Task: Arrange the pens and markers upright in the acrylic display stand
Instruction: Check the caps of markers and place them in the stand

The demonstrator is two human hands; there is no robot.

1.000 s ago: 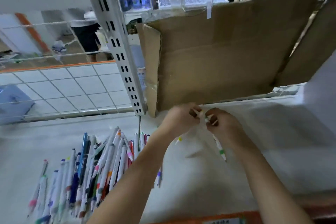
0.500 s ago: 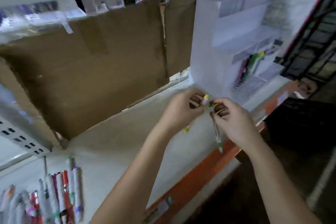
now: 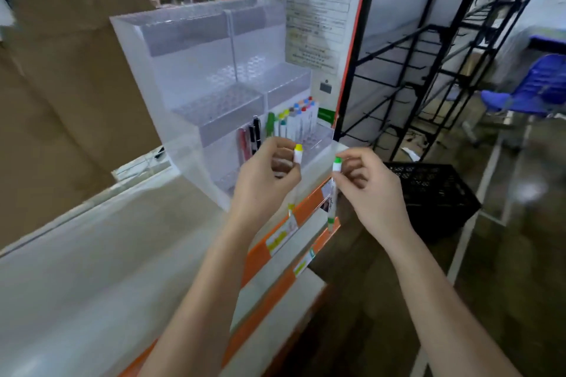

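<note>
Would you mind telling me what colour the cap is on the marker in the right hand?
Green, on a white marker in the right hand; head view.

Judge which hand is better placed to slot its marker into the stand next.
Left, probably. The left hand holds its yellow-capped marker right before the acrylic stand's lowest tier; the right hand, with the green-capped marker, is further out.

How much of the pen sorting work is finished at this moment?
Done: some pens stand upright in the lowest tier of the clear stand. In hand: the left hand holds a yellow-capped marker, the right hand a green-capped one. Left: both upper tiers look empty.
</note>
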